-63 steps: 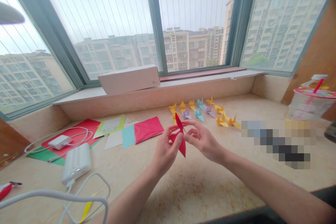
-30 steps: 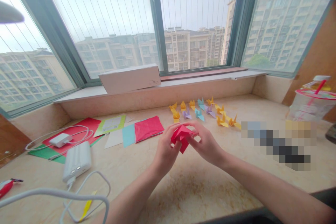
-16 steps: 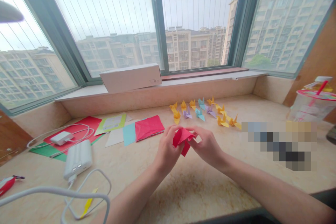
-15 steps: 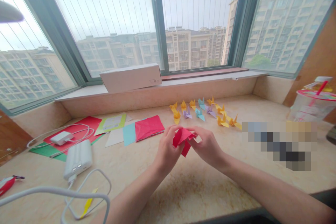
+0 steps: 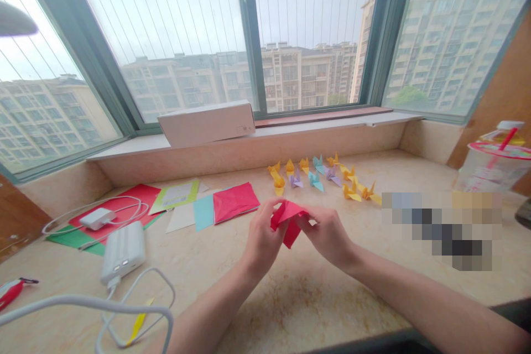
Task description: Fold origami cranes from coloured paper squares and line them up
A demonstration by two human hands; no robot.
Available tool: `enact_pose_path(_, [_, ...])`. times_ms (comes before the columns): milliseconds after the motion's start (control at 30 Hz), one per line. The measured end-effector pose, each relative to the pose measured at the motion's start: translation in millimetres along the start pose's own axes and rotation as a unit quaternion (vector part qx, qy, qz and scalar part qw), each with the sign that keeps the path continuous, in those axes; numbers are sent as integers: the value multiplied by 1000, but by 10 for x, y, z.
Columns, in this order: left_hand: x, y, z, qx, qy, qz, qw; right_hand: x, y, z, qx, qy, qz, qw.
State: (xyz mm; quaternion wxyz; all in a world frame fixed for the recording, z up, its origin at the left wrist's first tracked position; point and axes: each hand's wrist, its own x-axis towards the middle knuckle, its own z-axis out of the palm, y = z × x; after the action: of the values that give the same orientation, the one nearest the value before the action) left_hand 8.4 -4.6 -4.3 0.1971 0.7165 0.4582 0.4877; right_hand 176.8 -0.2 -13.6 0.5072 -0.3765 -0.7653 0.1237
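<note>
Red folded paper (image 5: 292,210), one, above the tabletop (image 5: 307,310), pinched in the fingertips of left hand (image 5: 264,234) and right hand (image 5: 331,232), partly hidden. Blue paper cranes (image 5: 316,181), two; lilac cranes (image 5: 296,180), two; yellow cranes (image 5: 279,183), overlapping, count unclear.

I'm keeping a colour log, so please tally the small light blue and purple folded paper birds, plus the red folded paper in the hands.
Light blue folded paper birds: 2
Purple folded paper birds: 2
Red folded paper, held in left hand and right hand: 1
Total: 5

Marbled beige counter (image 5: 298,301), folded paper cranes (image 5: 316,181), coloured paper sheets (image 5: 235,203), white power bank (image 5: 123,251)
</note>
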Motion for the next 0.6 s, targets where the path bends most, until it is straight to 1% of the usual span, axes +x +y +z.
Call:
enact_pose_path(100, [0, 16, -13, 3, -5, -20, 1000, 2, -13, -7, 0, 0, -3, 1000])
enact_pose_path(200, [4, 26, -22, -5, 4, -31, 999, 2, -2, -11, -2, -4, -7, 1000])
enact_pose_path(300, [8, 27, -24, -32, 16, -44, 998, 4, 22, -32, 22, -10, -26, 999])
enact_pose_path(400, [19, 22, -15, -100, 28, -50, 993, 15, 45, -62, 40, -24, -61, 997])
enact_pose_path(500, [47, 13, -1, -204, 42, -37, 977, 33, 71, -75, 56, -42, -94, 993])
enact_pose_path(600, [63, 7, 13, -281, 28, -45, 958, 47, 99, -69, 75, -42, -108, 990])
